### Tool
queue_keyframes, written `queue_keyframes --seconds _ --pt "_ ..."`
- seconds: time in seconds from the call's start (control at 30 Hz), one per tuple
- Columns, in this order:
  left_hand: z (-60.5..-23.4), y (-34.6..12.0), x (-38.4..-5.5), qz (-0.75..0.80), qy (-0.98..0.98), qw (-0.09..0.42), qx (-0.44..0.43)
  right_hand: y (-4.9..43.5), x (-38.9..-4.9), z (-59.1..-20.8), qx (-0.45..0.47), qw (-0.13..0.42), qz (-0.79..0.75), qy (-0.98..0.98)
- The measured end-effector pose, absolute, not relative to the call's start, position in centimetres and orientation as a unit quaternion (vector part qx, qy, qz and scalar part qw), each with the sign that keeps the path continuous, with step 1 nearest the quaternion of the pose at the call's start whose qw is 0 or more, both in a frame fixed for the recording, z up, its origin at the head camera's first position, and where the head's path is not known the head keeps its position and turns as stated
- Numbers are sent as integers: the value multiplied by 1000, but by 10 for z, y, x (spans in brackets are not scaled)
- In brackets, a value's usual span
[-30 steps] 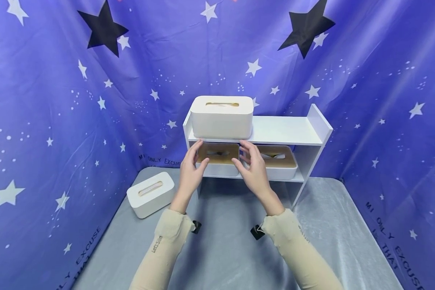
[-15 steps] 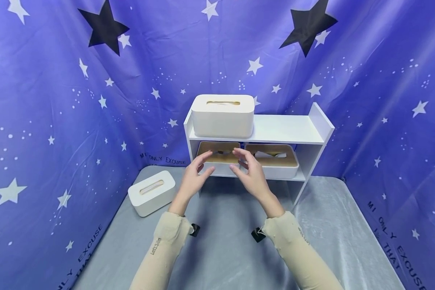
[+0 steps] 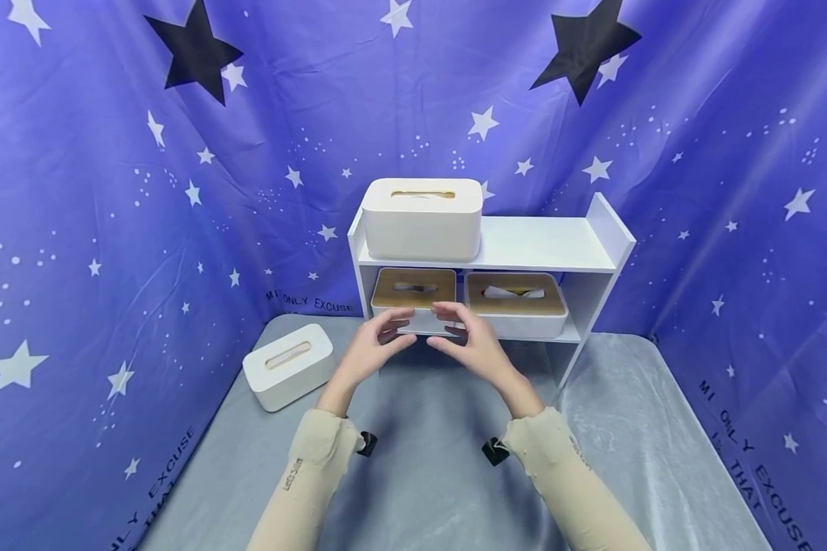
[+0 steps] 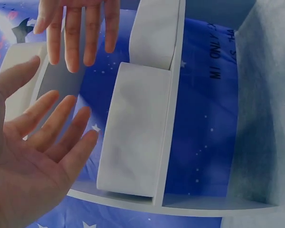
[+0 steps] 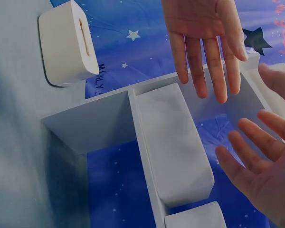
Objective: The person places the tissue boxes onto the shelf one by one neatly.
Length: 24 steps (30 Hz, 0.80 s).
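Observation:
My left hand (image 3: 374, 342) and right hand (image 3: 478, 348) are held in front of a white shelf unit (image 3: 537, 241), palms facing, fingers relaxed and a gap between them. Neither holds anything. Just beyond them, a white tissue box with a wood-toned lid (image 3: 394, 297) stands at the left of the middle shelf; the hands are apart from it. Its plain white front (image 4: 135, 128) shows in the left wrist view. A second wood-lidded tissue box (image 3: 517, 308) sits to its right. On the top shelf, at the left, stands an all-white tissue box (image 3: 423, 233).
Another all-white tissue box (image 3: 291, 373) lies on the grey cloth-covered table (image 3: 427, 490), left of the shelf unit. A raised side panel (image 3: 608, 229) bounds the top shelf on the right. A blue starry curtain (image 3: 303, 138) hangs behind and at both sides.
Both hands have drawn back from the left wood-lidded tissue box towards the person and lowered. They have also come closer together. The boxes stay in place.

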<state>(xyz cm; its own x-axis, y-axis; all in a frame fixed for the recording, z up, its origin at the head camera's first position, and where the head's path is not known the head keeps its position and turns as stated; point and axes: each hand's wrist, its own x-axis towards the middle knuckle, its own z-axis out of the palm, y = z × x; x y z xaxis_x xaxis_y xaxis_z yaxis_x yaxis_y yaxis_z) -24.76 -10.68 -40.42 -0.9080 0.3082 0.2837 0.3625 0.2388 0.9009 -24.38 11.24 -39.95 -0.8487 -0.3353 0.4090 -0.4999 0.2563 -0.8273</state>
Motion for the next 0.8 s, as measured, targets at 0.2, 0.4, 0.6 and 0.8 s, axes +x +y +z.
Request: queue_keyframes --seconds 0.2,0.4,0.6,0.8 --pt "-411 -108 -247 -577 -778 1 -249 110 -226 -381 290 49 545 -785" --pt "-415 -111 -245 -571 -781 -12 -253 109 -220 -380 301 37 545 -782" --pt "-420 -113 -243 -571 -783 -20 -245 109 -220 -386 301 30 546 -782" --pt "-425 -116 -242 -589 -770 -20 -243 108 -217 -388 299 22 551 -779"
